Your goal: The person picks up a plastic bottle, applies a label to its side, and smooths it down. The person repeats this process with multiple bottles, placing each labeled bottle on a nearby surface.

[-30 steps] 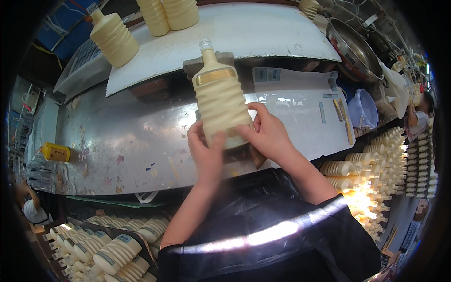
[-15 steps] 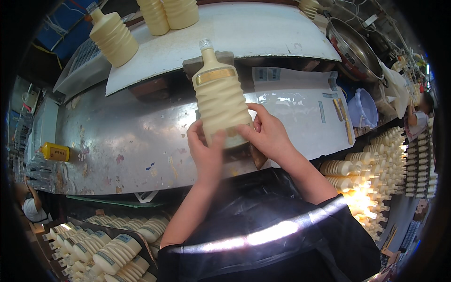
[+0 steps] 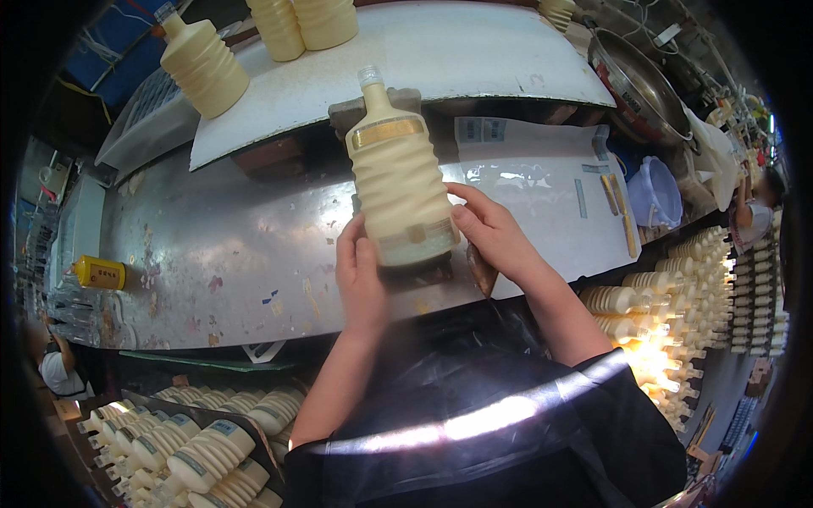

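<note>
A cream bottle [image 3: 398, 182] with wavy ridged sides lies before me, its clear threaded neck pointing away. A gold band crosses its shoulder, and a pale strip with a small square mark runs round its base. My left hand [image 3: 360, 271] is closed on the lower left side, thumb alongside the edge. On the opposite side, my right hand [image 3: 491, 229] grips the lower right edge, with its thumb on top and its fingers partly hidden. Behind the neck and shoulder sits a grey block [image 3: 343, 114].
A metal worktable [image 3: 195, 254] carries a yellow bottle [image 3: 100, 273] at left. A white raised board [image 3: 474, 51] holds more cream bottles [image 3: 203, 68]. On the right are a plastic sheet [image 3: 542, 195], brushes [image 3: 622, 216], a lilac bucket [image 3: 654, 195] and a pan [image 3: 639, 89]. Stacked bottles [image 3: 212, 457] flank me.
Both thumbs have moved off the bottle's lower front outward to its side edges, uncovering the base strip and its mark. The bottle has barely shifted.
</note>
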A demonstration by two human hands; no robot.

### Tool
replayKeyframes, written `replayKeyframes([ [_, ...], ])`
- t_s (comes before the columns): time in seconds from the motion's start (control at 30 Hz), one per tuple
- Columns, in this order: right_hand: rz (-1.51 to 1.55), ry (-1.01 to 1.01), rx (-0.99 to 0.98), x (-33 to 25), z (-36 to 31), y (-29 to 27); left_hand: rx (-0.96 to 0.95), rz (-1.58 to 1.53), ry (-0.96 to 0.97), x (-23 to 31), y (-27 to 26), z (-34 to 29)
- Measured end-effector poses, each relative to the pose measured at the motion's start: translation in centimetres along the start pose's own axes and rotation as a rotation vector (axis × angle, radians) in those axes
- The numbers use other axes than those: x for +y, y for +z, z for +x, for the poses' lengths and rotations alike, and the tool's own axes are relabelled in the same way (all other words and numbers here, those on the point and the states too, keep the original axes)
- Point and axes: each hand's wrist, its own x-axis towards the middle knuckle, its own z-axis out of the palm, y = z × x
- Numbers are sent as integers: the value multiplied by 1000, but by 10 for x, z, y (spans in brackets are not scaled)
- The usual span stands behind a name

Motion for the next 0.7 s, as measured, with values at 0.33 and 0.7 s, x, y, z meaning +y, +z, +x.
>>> replayKeyframes([
  [0.33, 40, 94, -83, 4, -10, 0, -73, 50, 34, 1, 0, -6],
  [0.7, 73, 107, -107, 3, -10, -3, -51, -48, 5, 4, 2, -6],
])
